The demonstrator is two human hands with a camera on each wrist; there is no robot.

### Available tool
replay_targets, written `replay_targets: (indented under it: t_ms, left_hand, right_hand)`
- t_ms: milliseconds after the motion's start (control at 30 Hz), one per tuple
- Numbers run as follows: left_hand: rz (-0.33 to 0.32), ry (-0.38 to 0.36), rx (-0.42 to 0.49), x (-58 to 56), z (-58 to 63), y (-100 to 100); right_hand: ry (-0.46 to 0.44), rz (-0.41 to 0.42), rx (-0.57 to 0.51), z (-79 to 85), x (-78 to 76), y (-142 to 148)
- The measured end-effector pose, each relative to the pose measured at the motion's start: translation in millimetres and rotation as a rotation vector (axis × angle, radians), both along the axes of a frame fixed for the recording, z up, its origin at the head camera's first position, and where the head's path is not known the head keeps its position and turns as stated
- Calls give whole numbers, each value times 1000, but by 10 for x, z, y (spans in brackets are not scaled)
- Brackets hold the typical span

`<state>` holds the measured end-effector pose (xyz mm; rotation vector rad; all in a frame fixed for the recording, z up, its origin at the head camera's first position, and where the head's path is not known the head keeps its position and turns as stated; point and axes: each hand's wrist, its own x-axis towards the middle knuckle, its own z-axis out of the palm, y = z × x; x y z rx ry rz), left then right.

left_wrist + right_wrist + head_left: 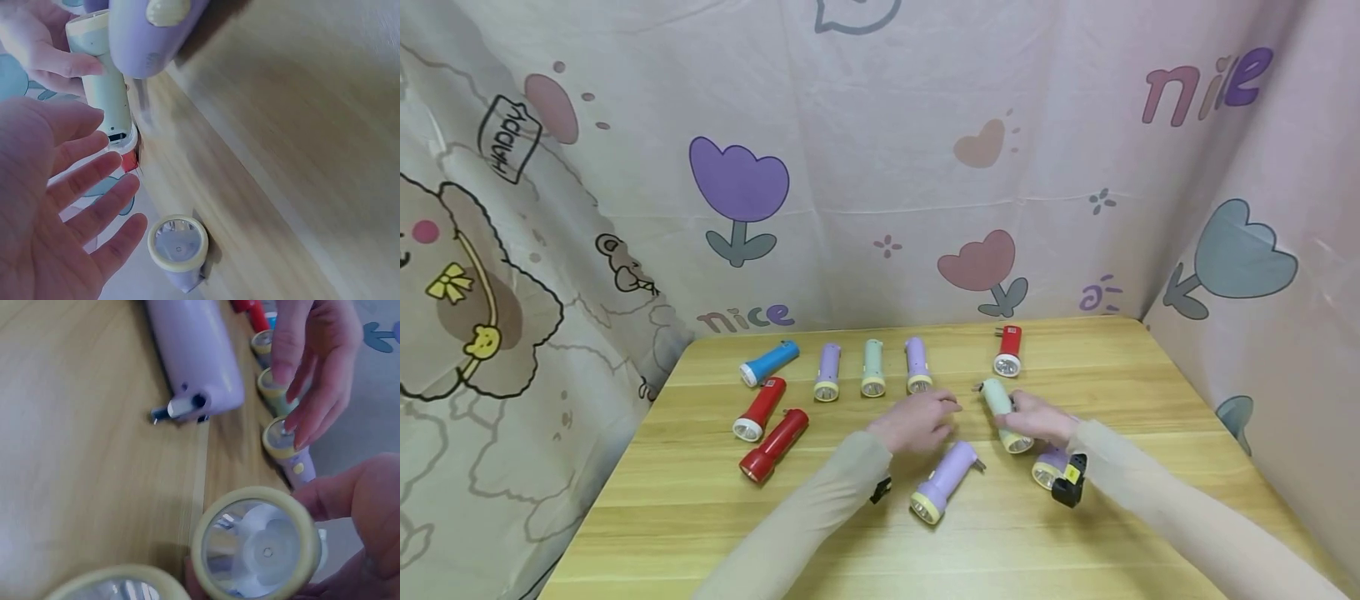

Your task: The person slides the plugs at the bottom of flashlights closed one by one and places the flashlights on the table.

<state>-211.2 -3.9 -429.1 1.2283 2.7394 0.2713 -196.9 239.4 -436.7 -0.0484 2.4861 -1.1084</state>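
My right hand grips a pale green flashlight with a cream rim. Its lens end points toward me, and metal plug prongs stick out at the far end. In the left wrist view its green body lies between the thumb and fingers. My left hand hovers to its left, holding nothing, with its fingers spread and relaxed. Just beyond that hand lies a purple flashlight. Another purple flashlight with prongs out lies in front of it. Under the right wrist a further purple flashlight is partly hidden.
Along the wooden table's back lie a blue flashlight, a purple flashlight, a green flashlight and a red flashlight. Two red flashlights, one upper and one lower, lie at left. A printed curtain hangs behind.
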Motion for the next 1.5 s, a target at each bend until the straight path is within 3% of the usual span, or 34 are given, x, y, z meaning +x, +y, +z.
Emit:
replay_targets:
  t_ms: [167, 433, 767, 900, 1000, 1100, 1233, 1500]
  left_hand:
    - [72, -158, 82, 8, 34, -60]
    - [95, -277, 254, -66, -33, -156]
    - [269, -630, 636, -107, 52, -277]
    - [306, -782, 779, -145, 103, -303]
    - [322, -854, 842, -166, 141, -315]
    - [353, -878, 877, -182, 187, -321]
    - [382, -886, 917, -184, 248, -334]
    - [369, -946, 1025, -185, 339, -370]
  right_hand:
    - [-10, 5, -112, 5, 15, -19]
    - [28, -49, -266, -23, 41, -110]
    - [82, -148, -393, 22, 23, -192]
    - [103, -182, -467, 61, 14, -221]
    - [145, -183, -502, 90, 16, -251]
    - [274, -146, -447, 112, 19, -285]
    - [490, -103, -266, 126, 31, -324]
    - [783, -22, -41, 135, 53, -347]
